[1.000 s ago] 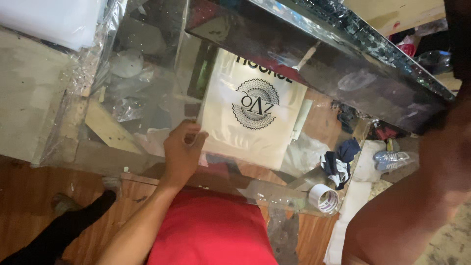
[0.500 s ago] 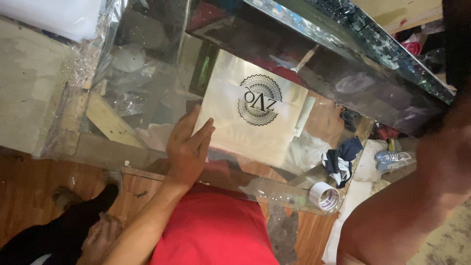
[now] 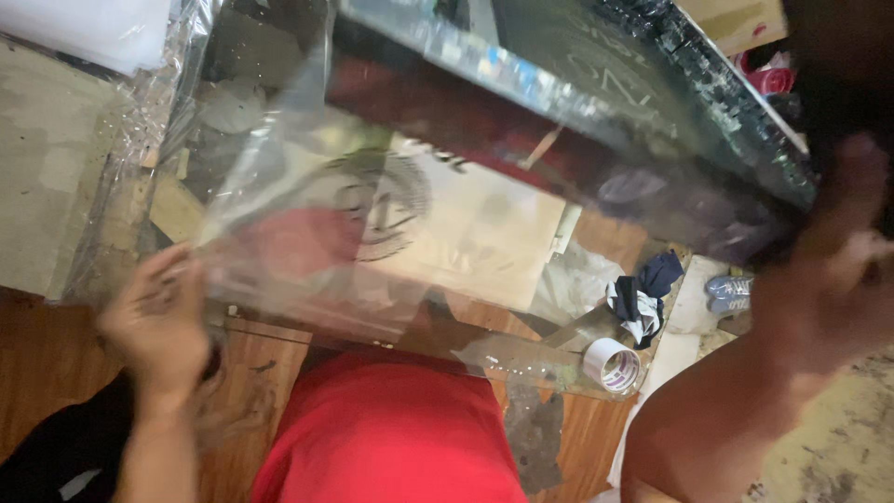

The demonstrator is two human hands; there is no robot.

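My left hand [image 3: 158, 321] is low on the left, its fingers pinching the corner of a clear plastic sheet [image 3: 279, 186] that stretches up and to the right, blurred. Through the plastic I see a white bag with a round black emblem [image 3: 484, 233] lying flat. My right hand [image 3: 843, 251] is at the right edge, closed around the end of a long dark glossy panel [image 3: 559, 112] that runs diagonally across the top. My red shirt [image 3: 391, 428] fills the bottom middle.
A roll of white tape [image 3: 615, 365] lies near a dark and white cloth [image 3: 643, 293] and a grey shoe [image 3: 731, 291]. A white foam block [image 3: 84, 28] sits at the top left. A wooden floor [image 3: 37, 363] shows at the lower left.
My left hand has left the white bag, moved left and down, and pulled the clear plastic sheet up over the bag. The view is now closer, and my right hand has come into sight.
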